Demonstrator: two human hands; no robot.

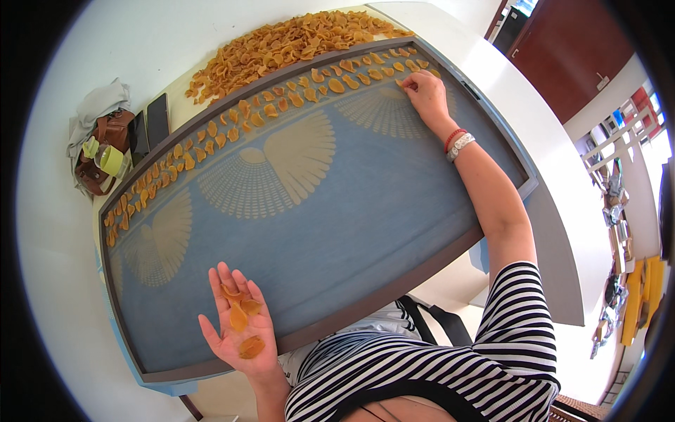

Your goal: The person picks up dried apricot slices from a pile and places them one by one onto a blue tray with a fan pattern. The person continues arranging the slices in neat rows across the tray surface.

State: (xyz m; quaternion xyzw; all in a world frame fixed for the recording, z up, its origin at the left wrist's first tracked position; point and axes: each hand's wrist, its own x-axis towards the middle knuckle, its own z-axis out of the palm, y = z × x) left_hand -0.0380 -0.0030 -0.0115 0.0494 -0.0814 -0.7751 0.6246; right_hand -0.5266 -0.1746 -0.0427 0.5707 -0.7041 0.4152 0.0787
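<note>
My left hand (240,322) is palm up over the near left part of the framed panel, fingers spread. Several thin, translucent orange dried slices (238,316) lie loose on its palm and fingers. At the far right of the panel, my right hand (426,95) has thumb and fingers pinched together. A small orange slice (399,83) shows at those fingertips, beside the laid-out slices. Blue, with pale fan-shaped patterns, the panel (343,211) has a brown raised rim. Along its far side, orange slices (295,99) lie spaced apart in uneven rows.
A large heap of the same slices (295,39) sits on the pale tabletop (522,100) behind the panel's far rim. To the left are a dark phone (158,118), a brown leather bag (113,129) and a green-lidded bottle (112,161). A white wall borders the left.
</note>
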